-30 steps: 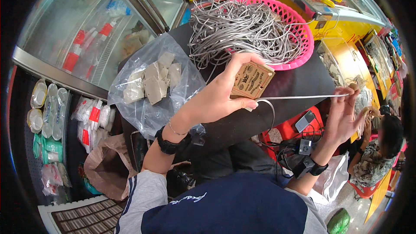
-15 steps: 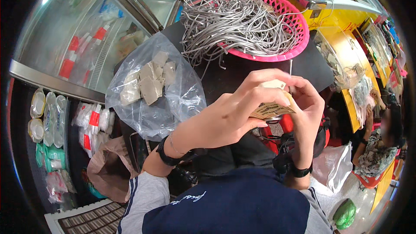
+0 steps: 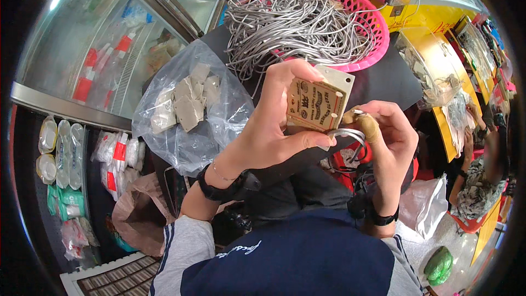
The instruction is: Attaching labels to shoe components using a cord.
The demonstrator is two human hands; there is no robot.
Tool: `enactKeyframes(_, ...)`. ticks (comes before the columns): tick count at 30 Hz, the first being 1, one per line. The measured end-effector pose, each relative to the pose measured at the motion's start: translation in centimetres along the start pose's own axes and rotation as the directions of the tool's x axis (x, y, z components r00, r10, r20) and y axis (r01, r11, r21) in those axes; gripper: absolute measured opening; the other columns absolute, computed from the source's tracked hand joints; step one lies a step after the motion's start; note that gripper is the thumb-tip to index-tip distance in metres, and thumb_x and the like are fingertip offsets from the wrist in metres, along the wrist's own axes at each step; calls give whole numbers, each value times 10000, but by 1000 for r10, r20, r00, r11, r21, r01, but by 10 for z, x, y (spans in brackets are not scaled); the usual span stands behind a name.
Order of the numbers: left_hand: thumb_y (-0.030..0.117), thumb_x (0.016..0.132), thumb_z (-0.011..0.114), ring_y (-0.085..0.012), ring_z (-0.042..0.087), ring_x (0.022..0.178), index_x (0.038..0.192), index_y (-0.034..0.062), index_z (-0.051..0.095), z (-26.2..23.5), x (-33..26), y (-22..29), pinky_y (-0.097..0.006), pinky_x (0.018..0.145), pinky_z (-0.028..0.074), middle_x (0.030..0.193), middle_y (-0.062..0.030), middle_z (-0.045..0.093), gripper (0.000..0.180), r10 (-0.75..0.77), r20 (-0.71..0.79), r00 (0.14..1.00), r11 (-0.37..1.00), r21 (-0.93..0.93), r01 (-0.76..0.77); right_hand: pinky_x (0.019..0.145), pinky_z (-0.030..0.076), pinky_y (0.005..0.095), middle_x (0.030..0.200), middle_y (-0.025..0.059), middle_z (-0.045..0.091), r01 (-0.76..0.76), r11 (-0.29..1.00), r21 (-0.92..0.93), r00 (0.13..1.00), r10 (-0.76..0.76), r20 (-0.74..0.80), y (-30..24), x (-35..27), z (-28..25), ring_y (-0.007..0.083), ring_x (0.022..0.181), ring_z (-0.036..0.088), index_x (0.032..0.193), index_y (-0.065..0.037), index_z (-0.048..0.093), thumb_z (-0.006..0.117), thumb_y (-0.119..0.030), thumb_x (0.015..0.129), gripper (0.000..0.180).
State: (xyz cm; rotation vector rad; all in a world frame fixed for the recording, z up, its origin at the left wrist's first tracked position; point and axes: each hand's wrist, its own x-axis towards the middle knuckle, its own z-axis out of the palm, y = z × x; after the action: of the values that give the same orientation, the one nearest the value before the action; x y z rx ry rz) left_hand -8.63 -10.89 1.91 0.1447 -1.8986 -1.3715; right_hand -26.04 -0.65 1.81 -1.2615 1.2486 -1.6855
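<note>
Over the dark tabletop, my left hand (image 3: 268,123) is closed round a stack of tan printed cards (image 3: 311,104) with small holes at their corners. The top card's pale edge faces away from me. Close by on the right, my right hand (image 3: 392,134) pinches a grey cord (image 3: 355,133), whose loop hangs between the two hands beside the stack. Tan covers sit on fingers of the right hand. Whether the cord passes through the cards is hidden.
A pink basket (image 3: 382,38) heaped with grey cords (image 3: 296,27) stands at the far side of the table (image 3: 397,85). A clear plastic bag (image 3: 213,140) with loose cards lies left. Glass-doored fridge (image 3: 71,71) beyond it; another person (image 3: 479,186) sits far right.
My left hand has turned the stack so its printed face shows more and lifted it slightly. My right hand has drawn apart from the stack and lowered, with the cord loop now visible.
</note>
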Motion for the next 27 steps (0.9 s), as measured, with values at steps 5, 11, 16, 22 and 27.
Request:
enactKeyframes(5,-88,697,744,-219,616,875,1213,155,183,1,1,-1,-338,687,602,1084,-166,384,800,20,69,997,999,38,-22,755,498,226,933,96,678,-6,994,-111,999,11,47,-2,2,2,127,846,657,1016,76,597,582,30,865,158)
enactKeyframes(11,-83,703,745,-218,629,840,1212,166,186,5,-1,-1,-298,678,590,1070,-161,389,796,10,65,998,999,-49,-6,733,486,241,905,96,660,27,985,-170,992,-6,123,-1,3,4,143,815,645,983,51,602,581,36,842,143)
enactKeyframes(16,-84,707,740,-224,630,842,1210,169,189,6,1,0,-304,673,595,1074,-160,390,788,16,87,996,1000,-21,-14,736,448,275,864,117,592,150,975,-163,986,-135,95,3,5,6,200,785,579,903,46,561,557,63,798,106)
enactKeyframes(22,-78,712,741,-222,631,836,1215,172,191,7,-1,-1,-286,673,583,1066,-155,393,786,7,68,998,999,-52,-3,723,451,272,850,120,584,205,934,-293,971,-157,180,-3,5,4,202,766,580,907,42,566,542,65,792,120)
enactKeyframes(27,-90,722,725,-244,638,823,1216,172,182,6,0,1,-306,655,588,1067,-160,389,780,25,97,995,998,-63,-19,742,448,251,900,71,597,50,999,4,973,-50,227,5,2,1,129,811,564,975,30,561,512,-17,898,103)
